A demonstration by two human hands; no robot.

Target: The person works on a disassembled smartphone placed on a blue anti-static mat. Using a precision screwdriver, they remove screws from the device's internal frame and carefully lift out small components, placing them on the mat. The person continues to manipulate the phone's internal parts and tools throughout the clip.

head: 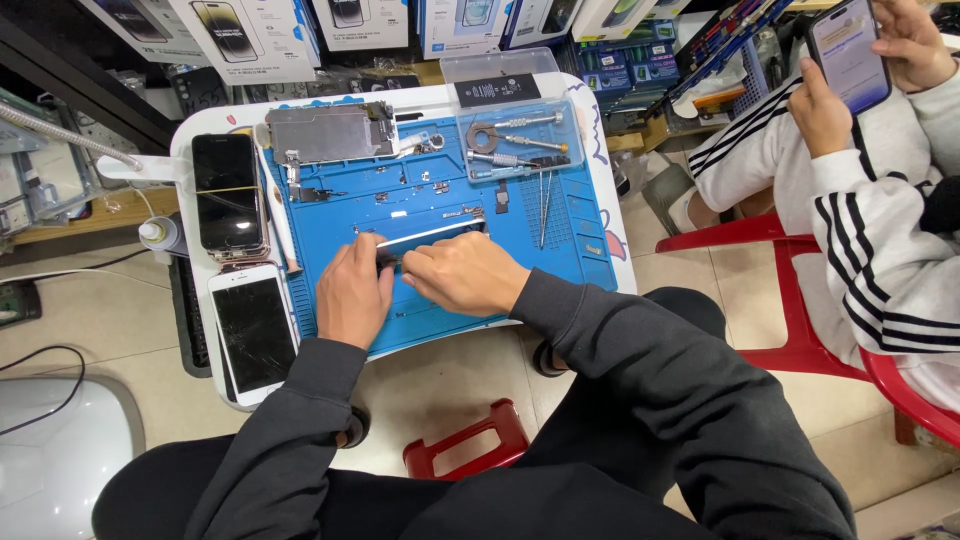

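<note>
Silver-edged and thin, the phone body (430, 237) stands tilted on its long side in the middle of the blue work mat (570, 255), and I see both hands closed on it. My left hand (354, 292) grips its near-left end with the fingers curled over the edge; my right hand (463, 273) clamps the lower edge just beside it, the knuckles of the two hands almost touching. The upper edge of the phone body catches the light as a pale strip, and its face is too foreshortened for me to tell more.

On the mat behind it lie small screws and parts, a grey metal plate (328, 131) at the far-left corner, and a clear plastic tray (520, 140) at the far right holding screwdrivers and a round tool. A thin pair of tweezers (544, 205) lies just in front of the tray. The mat sits on a white table (200, 120).

Left of the mat, a black phone (228, 192) lies face up, and nearer me a white phone with a cracked screen (253, 329).

Beyond the table, white rectangular boxes (250, 30) with phone pictures on them stand in a row along the top edge, and a stack of small blue packages (630, 68) sits to their right.

At the far right another person in a white striped sleeve (870, 250) holds a phone (848, 50), seated on a red chair (800, 330).
</note>
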